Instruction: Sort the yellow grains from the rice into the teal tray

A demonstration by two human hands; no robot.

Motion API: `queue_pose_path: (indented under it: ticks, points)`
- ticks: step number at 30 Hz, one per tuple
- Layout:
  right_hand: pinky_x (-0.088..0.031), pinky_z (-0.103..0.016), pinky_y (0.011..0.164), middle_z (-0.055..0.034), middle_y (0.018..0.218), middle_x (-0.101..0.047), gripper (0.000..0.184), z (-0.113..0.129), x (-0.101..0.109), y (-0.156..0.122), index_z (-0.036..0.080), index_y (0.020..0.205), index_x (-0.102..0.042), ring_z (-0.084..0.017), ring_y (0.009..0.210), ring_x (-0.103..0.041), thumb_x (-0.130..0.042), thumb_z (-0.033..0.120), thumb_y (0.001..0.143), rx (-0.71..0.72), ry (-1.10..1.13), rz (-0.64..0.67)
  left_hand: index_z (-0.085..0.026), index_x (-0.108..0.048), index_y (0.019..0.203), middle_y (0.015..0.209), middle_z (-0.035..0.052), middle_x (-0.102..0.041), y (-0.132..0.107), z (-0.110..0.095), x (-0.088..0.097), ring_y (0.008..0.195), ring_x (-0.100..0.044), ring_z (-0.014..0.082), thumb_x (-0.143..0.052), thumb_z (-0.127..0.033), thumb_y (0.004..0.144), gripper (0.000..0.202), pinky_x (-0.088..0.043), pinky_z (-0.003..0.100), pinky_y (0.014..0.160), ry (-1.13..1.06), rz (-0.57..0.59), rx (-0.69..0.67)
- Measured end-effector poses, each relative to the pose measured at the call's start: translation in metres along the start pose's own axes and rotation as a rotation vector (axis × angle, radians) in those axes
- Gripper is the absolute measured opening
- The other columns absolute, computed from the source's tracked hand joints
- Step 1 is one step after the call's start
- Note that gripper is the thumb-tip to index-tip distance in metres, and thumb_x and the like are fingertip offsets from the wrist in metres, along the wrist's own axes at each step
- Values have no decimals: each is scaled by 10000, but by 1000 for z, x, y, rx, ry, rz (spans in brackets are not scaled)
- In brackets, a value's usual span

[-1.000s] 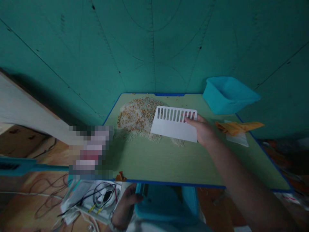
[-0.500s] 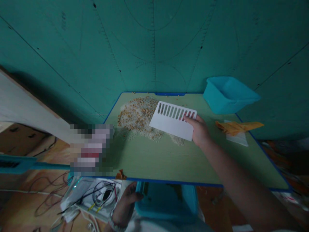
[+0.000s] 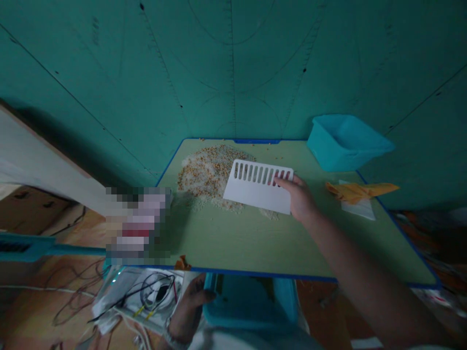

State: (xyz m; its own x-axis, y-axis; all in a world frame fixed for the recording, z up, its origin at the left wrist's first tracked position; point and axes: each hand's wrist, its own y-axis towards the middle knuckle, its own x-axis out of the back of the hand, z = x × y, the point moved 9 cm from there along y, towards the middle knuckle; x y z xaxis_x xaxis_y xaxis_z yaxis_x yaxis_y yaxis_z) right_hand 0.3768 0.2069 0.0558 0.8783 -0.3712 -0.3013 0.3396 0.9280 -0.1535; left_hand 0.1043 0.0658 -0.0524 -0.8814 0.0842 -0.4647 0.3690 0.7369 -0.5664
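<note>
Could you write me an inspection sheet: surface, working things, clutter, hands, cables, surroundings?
Surface: pale green, blue-edged rectangular table.
Working things: flat white slotted plastic scraper; heap of white grains and yellow kernels; turquoise rectangular plastic tub below the near edge.
Clutter: crumpled orange cloth over thin white sheet; open turquoise plastic bin, far right corner.
Hands: right hand grips the scraper; left hand holds the tub.
Cables: thin pale and dark cables, lower left.
Surroundings: green wall with dark lines.

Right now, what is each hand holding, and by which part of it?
The right hand holds the white scraper by its right end. The left hand grips the lower bin by its left rim.
</note>
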Motion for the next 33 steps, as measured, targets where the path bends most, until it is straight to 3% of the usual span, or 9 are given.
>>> queue_pose_path:
  ticks: [12,19,24,33]
  points:
    - [-405,-266,578,37,596,-608,219,-7,-4,-2,203,682,-599,-128,556,-553,-735,296,538,-50,33,18,-182,-731,706,540,11,-687,-1,0,5,617,-663,244,-667,-145,484,234,-521,340,641,8,-34,-9]
    - [-407,-260,609,30,671,-631,250,-14,-14,-7,210,727,-617,-127,615,-571,-750,344,562,-79,13,81,-170,-733,767,583,32,-704,5,5,8,643,-667,248,-671,-157,522,253,-517,341,651,-5,43,-34]
    - [-397,-253,609,29,677,-628,235,-14,-22,-13,203,720,-614,-119,614,-558,-742,339,578,-95,6,153,-155,-734,754,582,43,-704,6,4,11,660,-667,262,-660,-164,521,245,-517,349,654,33,28,-54]
    - [-386,-259,632,33,674,-619,244,-14,-25,-17,197,717,-608,-119,621,-550,-749,316,558,-129,27,157,-166,-738,736,613,41,-717,3,6,11,658,-664,256,-650,-150,503,249,-509,354,675,19,7,-29]
